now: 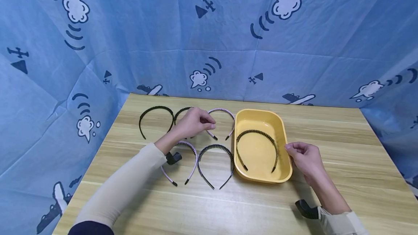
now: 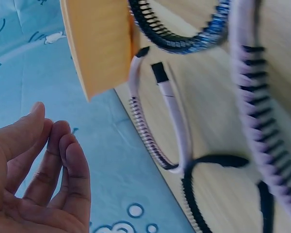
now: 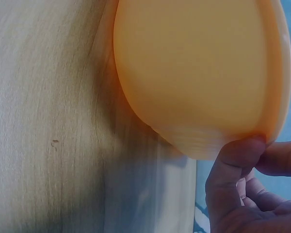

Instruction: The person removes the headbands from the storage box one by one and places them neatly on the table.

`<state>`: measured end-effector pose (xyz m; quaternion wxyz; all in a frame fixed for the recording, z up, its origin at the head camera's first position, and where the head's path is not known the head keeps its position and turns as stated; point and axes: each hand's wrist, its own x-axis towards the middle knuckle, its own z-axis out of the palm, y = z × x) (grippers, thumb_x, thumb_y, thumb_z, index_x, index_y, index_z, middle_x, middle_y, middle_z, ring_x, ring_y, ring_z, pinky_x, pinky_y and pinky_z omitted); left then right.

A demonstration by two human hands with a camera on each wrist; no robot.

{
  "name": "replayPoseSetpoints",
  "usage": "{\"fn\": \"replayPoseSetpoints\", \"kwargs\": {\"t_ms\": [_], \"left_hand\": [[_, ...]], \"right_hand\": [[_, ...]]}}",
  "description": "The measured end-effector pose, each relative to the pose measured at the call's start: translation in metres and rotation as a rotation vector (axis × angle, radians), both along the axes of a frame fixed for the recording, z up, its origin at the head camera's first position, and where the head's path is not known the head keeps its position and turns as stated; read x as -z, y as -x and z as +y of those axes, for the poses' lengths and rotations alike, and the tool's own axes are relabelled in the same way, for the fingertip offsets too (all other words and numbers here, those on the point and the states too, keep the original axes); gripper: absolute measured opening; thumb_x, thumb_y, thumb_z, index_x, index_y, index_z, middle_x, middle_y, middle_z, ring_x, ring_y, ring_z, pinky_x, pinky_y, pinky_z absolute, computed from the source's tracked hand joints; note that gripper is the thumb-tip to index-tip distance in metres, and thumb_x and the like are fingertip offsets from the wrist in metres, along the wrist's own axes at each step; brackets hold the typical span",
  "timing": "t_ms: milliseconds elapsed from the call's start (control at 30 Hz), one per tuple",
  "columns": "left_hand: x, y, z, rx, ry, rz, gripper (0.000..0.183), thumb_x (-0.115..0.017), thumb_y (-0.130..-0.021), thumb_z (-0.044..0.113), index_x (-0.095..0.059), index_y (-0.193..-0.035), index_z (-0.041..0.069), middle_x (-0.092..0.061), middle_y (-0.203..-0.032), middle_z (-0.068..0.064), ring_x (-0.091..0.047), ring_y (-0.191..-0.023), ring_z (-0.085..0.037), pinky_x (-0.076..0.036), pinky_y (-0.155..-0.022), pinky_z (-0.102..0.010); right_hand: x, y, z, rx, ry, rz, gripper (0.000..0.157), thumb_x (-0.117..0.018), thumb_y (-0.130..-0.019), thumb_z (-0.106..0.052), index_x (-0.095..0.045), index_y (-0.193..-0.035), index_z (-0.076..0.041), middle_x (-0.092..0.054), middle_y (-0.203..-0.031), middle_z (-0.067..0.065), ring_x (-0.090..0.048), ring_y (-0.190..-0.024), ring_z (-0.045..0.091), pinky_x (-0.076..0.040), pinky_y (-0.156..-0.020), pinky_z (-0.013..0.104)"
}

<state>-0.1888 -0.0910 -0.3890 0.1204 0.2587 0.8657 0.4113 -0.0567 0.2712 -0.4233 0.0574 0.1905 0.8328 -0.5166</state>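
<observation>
My left hand (image 1: 195, 122) hangs over the back row of headbands, fingers loosely bent with nothing between them. Below it are a black headband (image 1: 181, 110), partly hidden by the hand, and a lilac headband (image 1: 222, 110). Another black headband (image 1: 158, 107) lies at the far left. In the front row are a second lilac headband (image 1: 196, 158), partly behind my wrist, and a dark patterned headband (image 1: 215, 146). A similar dark headband (image 1: 256, 131) lies inside the yellow plastic basin (image 1: 261, 113). My right hand (image 1: 305, 157) pinches the basin's right rim between thumb and fingers.
The wooden table (image 1: 339, 148) carries everything, with the basin right of the headbands. A blue patterned cloth (image 1: 228, 28) hangs behind the table and at its sides. A black wrist mount (image 1: 306, 209) sits on the right forearm.
</observation>
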Motion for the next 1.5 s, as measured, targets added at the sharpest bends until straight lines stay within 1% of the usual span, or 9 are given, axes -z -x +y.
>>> {"fn": "replayPoseSetpoints", "kwargs": {"t_ms": [100,300,500,667,867,1100,1233,1333,1500], "left_hand": [[-0.003,0.001,0.009,0.019,-0.013,-0.024,0.014,-0.080,-0.094,0.014,-0.083,-0.105,0.006,-0.081,-0.104,-0.007,-0.071,-0.087,-0.013,-0.058,-0.080,-0.024],[-0.007,0.002,0.024,0.030,-0.029,-0.047,0.014,-0.081,-0.093,0.013,-0.082,-0.105,0.006,-0.081,-0.104,-0.007,-0.073,-0.087,-0.014,-0.060,-0.081,-0.024],[-0.008,0.003,0.038,0.052,-0.049,-0.055,0.013,-0.080,-0.093,0.011,-0.083,-0.105,0.006,-0.082,-0.105,-0.008,-0.074,-0.088,-0.015,-0.060,-0.080,-0.024],[-0.009,0.002,0.046,0.072,-0.061,-0.080,0.014,-0.080,-0.093,0.010,-0.082,-0.106,0.004,-0.082,-0.105,-0.009,-0.074,-0.087,-0.013,-0.061,-0.078,-0.023],[-0.012,0.001,0.056,0.101,-0.072,-0.067,0.016,-0.080,-0.093,0.011,-0.082,-0.106,0.002,-0.081,-0.110,-0.009,-0.073,-0.090,-0.013,-0.060,-0.080,-0.021],[-0.015,0.001,0.069,0.111,-0.053,-0.066,0.018,-0.079,-0.095,0.014,-0.081,-0.109,0.003,-0.081,-0.107,-0.009,-0.073,-0.089,-0.013,-0.058,-0.079,-0.020],[-0.017,0.001,0.079,0.140,-0.031,-0.027,0.019,-0.078,-0.096,0.017,-0.082,-0.109,0.004,-0.081,-0.106,-0.007,-0.073,-0.091,-0.013,-0.057,-0.079,-0.019],[-0.021,0.001,0.086,0.156,-0.017,-0.005,0.018,-0.078,-0.097,0.018,-0.082,-0.108,0.004,-0.082,-0.106,-0.006,-0.073,-0.093,-0.013,-0.056,-0.079,-0.019],[-0.025,0.000,0.098,0.171,-0.018,-0.014,0.017,-0.078,-0.096,0.017,-0.082,-0.108,0.005,-0.082,-0.106,-0.005,-0.071,-0.089,-0.010,-0.055,-0.077,-0.017]], "right_hand": [[0.001,0.000,0.001,0.000,0.009,0.001,0.037,-0.058,-0.108,-0.017,-0.062,-0.126,0.016,-0.067,-0.076,-0.012,-0.060,-0.067,0.001,-0.055,-0.059,0.022],[0.002,-0.001,0.001,0.006,0.006,0.004,0.036,-0.057,-0.108,-0.016,-0.062,-0.126,0.015,-0.066,-0.076,-0.012,-0.059,-0.068,0.000,-0.055,-0.060,0.022],[0.003,-0.001,0.003,0.002,0.013,0.000,0.037,-0.057,-0.108,-0.016,-0.062,-0.126,0.016,-0.067,-0.077,-0.012,-0.060,-0.069,0.000,-0.055,-0.060,0.022],[0.002,0.000,0.000,0.006,0.014,-0.005,0.038,-0.059,-0.107,-0.016,-0.061,-0.128,0.016,-0.066,-0.077,-0.011,-0.059,-0.068,0.000,-0.054,-0.060,0.022],[0.001,0.001,-0.001,0.008,0.021,0.014,0.037,-0.060,-0.107,-0.016,-0.062,-0.125,0.016,-0.065,-0.075,-0.012,-0.058,-0.067,0.000,-0.053,-0.060,0.021],[0.001,0.000,0.000,0.008,0.030,0.020,0.035,-0.059,-0.107,-0.015,-0.062,-0.124,0.016,-0.065,-0.074,-0.012,-0.059,-0.067,0.000,-0.054,-0.059,0.021],[0.002,0.000,0.001,0.008,0.032,0.020,0.036,-0.059,-0.107,-0.015,-0.062,-0.125,0.016,-0.065,-0.074,-0.011,-0.059,-0.066,0.000,-0.054,-0.059,0.021],[0.002,0.000,0.001,0.010,0.037,0.019,0.035,-0.059,-0.107,-0.014,-0.061,-0.125,0.016,-0.066,-0.075,-0.011,-0.060,-0.067,0.001,-0.055,-0.059,0.021],[0.001,0.000,0.001,0.010,0.044,0.015,0.036,-0.059,-0.107,-0.014,-0.061,-0.125,0.017,-0.067,-0.076,-0.011,-0.061,-0.068,0.001,-0.056,-0.060,0.021]]}}
